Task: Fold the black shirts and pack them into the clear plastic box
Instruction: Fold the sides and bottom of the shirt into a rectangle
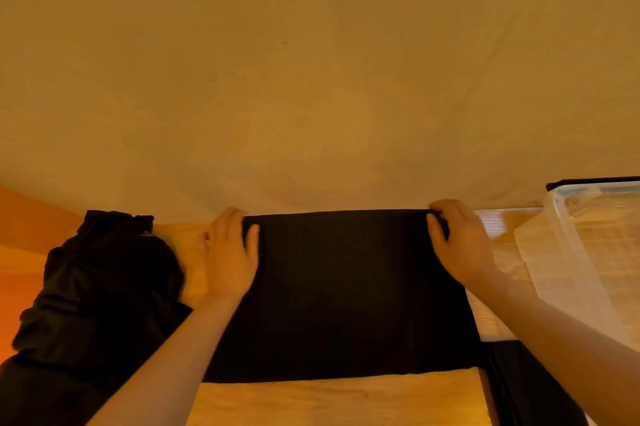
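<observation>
I have both hands, left point(230, 252) and right point(460, 245), pinching 1 half-folded shirt's point(346, 294) far edge; box point(588, 252) looks empty, a pile point(100, 287) waits.

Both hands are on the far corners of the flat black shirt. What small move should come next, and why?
Probably draw the far edge toward the near edge to fold the shirt in half. The left hand and right hand each hold a far corner, the cloth lies flat on the wooden table, and it looks too wide for the clear plastic box at the right.
</observation>
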`<action>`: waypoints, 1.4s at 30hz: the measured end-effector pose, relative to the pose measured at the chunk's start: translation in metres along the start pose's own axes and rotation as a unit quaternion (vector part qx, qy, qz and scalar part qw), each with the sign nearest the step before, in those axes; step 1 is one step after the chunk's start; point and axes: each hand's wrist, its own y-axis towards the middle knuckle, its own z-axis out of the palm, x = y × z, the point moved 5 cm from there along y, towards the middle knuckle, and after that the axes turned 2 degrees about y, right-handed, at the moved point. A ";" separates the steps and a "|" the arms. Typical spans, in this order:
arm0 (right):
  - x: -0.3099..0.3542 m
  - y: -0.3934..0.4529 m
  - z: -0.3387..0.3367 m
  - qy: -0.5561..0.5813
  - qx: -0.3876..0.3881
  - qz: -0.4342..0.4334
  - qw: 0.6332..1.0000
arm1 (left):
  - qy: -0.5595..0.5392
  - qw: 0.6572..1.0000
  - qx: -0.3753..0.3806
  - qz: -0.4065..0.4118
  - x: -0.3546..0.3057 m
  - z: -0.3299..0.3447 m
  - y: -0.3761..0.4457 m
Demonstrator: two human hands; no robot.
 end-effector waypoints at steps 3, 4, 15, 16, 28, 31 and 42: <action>0.022 -0.033 0.028 -0.057 0.071 -0.080 0.993 | 0.040 0.987 0.056 0.142 -0.023 0.013 -0.039; 0.029 -0.045 0.036 -0.082 0.084 -0.100 0.988 | 0.048 0.984 0.075 0.156 -0.022 0.018 -0.049; 0.029 -0.156 0.061 -0.209 0.110 -0.067 0.969 | 0.101 0.976 0.139 0.133 0.041 0.012 -0.144; 0.022 -0.167 0.059 -0.212 0.108 -0.052 0.970 | 0.107 0.976 0.142 0.123 0.048 0.011 -0.152; 0.008 -0.289 0.040 -0.220 0.119 0.014 0.968 | 0.147 0.968 0.168 0.114 0.081 -0.016 -0.239; 0.013 -0.321 0.037 -0.208 0.106 0.014 0.972 | 0.153 0.965 0.181 0.115 0.089 -0.022 -0.264; 0.037 -0.364 0.010 -0.149 0.075 0.016 0.986 | 0.012 0.987 0.145 0.072 0.082 -0.047 -0.324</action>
